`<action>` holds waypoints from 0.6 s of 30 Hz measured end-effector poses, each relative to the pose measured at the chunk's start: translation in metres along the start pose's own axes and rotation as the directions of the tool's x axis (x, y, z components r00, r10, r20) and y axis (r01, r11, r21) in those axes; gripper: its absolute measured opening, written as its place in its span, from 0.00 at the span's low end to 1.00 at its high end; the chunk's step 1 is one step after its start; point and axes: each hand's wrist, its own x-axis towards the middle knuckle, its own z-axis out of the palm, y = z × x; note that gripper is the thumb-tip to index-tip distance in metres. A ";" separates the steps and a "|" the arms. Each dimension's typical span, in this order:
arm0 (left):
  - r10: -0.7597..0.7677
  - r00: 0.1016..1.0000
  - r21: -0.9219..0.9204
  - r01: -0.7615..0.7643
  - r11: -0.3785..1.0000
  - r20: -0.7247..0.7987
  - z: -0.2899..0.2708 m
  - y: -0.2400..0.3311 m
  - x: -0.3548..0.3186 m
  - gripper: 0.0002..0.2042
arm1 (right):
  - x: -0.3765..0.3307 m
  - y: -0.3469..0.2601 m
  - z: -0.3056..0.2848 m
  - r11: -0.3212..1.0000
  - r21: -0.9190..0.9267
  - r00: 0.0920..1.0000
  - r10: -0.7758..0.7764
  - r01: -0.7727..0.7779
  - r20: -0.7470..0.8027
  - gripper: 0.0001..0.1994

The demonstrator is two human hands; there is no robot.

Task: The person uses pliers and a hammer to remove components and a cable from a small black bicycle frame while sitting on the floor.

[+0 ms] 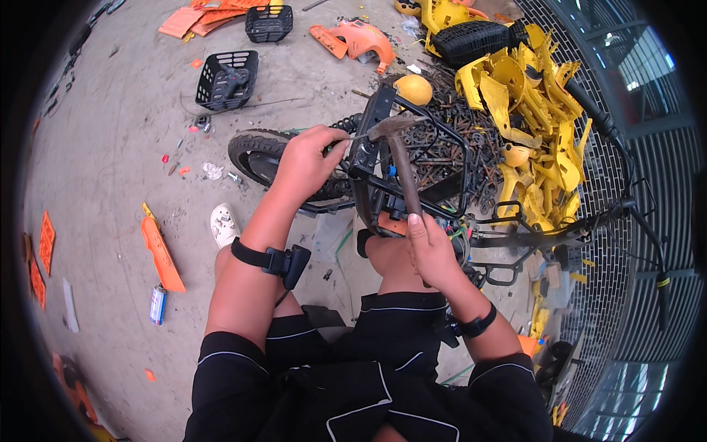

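Note:
My right hand (434,250) is closed round the handle of a hammer (404,168). The hammer's worn metal head lies over the top of a black bike frame (362,158). My left hand (313,160) pinches a thin metal rod (358,137) between thumb and fingers. The rod points right, its far end close to the hammer head; whether they touch, I cannot tell. Its exact kind does not show. A black-tyred wheel (254,156) of the bike sits left of the frame, partly behind my left forearm.
Rusty bolts and small metal parts (442,99) are heaped beyond the frame. Broken yellow panels (508,88) pile up against the right wall. Black baskets (213,77) and orange panels (357,40) lie farther off. A spray can (158,305) is on the floor at left.

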 end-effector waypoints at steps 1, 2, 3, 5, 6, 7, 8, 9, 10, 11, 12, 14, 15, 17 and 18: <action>-0.002 1.000 0.016 0.002 1.000 0.003 -0.002 0.001 -0.002 0.07 | -0.005 -0.005 0.001 0.997 0.046 0.998 0.059 -0.060 0.013 0.24; -0.004 1.000 0.032 0.004 0.999 0.007 -0.003 0.001 -0.003 0.07 | -0.008 -0.013 0.000 0.980 0.108 0.985 0.160 -0.166 0.061 0.24; -0.051 0.999 0.024 0.051 0.998 0.009 -0.005 0.002 -0.005 0.07 | -0.006 -0.012 0.001 0.983 0.121 0.989 0.130 -0.138 0.064 0.22; -0.130 0.991 0.004 0.130 0.991 0.014 -0.011 0.006 -0.003 0.08 | -0.001 -0.011 0.002 0.986 0.149 0.996 0.065 -0.073 0.055 0.21; -0.144 0.990 -0.012 0.144 0.989 0.006 -0.014 0.003 -0.005 0.08 | -0.003 -0.014 0.001 0.981 0.165 0.994 0.096 -0.104 0.061 0.21; -0.159 0.987 -0.028 0.159 0.987 -0.007 -0.019 -0.005 -0.008 0.08 | -0.004 -0.018 -0.001 0.975 0.178 0.990 0.123 -0.133 0.069 0.22; -0.173 0.985 -0.042 0.172 0.984 -0.018 -0.025 -0.010 -0.010 0.08 | -0.005 -0.021 -0.002 0.968 0.193 0.986 0.151 -0.163 0.076 0.24; -0.187 0.982 -0.033 0.186 0.982 -0.035 -0.030 -0.015 -0.012 0.08 | -0.006 -0.022 -0.002 0.953 0.246 0.983 0.161 -0.178 0.088 0.23; -0.223 0.974 -0.052 0.221 0.974 -0.043 -0.035 -0.018 -0.013 0.08 | -0.006 -0.022 -0.001 0.934 0.302 0.980 0.169 -0.193 0.105 0.23; -0.230 0.972 -0.074 0.226 0.971 -0.052 -0.039 -0.021 -0.014 0.07 | -0.006 -0.022 -0.001 0.911 0.357 0.977 0.175 -0.208 0.122 0.22; -0.237 0.970 -0.096 0.231 0.968 -0.060 -0.041 -0.023 -0.015 0.07 | -0.007 -0.023 -0.002 0.909 0.363 0.977 0.167 -0.204 0.131 0.21; -0.187 0.980 -0.055 0.184 0.981 -0.067 -0.045 -0.022 -0.015 0.07 | -0.008 -0.023 -0.009 0.906 0.374 0.977 0.152 -0.197 0.146 0.21; -0.161 0.985 -0.036 0.159 0.987 -0.068 -0.046 -0.021 -0.015 0.07 | -0.009 -0.025 -0.012 0.913 0.386 0.987 0.085 -0.130 0.133 0.21; -0.162 0.984 -0.012 0.162 0.987 -0.074 -0.046 -0.018 -0.017 0.07 | -0.016 -0.041 -0.023 0.942 0.336 0.999 -0.032 0.018 0.038 0.20; -0.167 0.983 -0.001 0.167 0.986 -0.079 -0.047 -0.018 -0.019 0.07 | -0.019 -0.050 -0.028 0.947 0.301 0.993 -0.114 0.112 -0.011 0.20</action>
